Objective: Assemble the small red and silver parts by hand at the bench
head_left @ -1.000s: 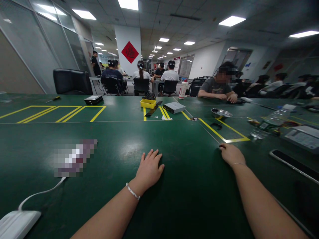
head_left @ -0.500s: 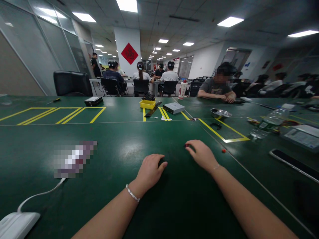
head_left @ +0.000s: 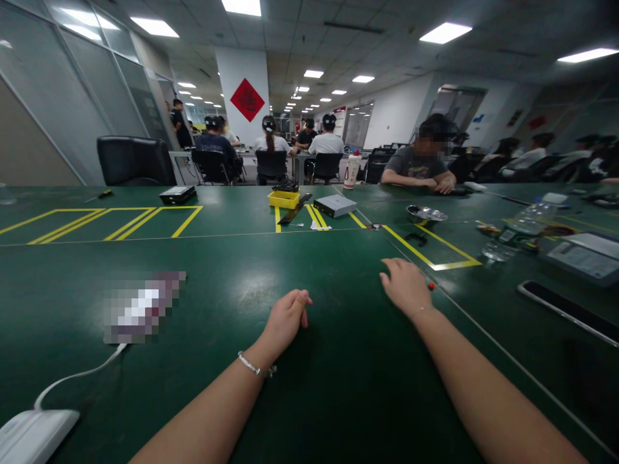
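Observation:
My left hand is closed above the green table, turned with the thumb on top and pressed to the curled fingers. A tiny reddish spot shows at its fingertips; what it is, I cannot make out. To the right, my right hand is palm down with the thumb and fingers apart, and nothing shows in it. Right beside its wrist a small orange-red piece lies on the table. The two hands are apart from each other.
A clear water bottle, a phone and a grey box are on the right. Further back are a metal bowl, a silver box and a yellow tray. A white cable runs at left. A person sits across.
My left hand has turned thumb up and closed. My right hand has moved right and opened; the small dark red thing at its fingertips no longer shows there.

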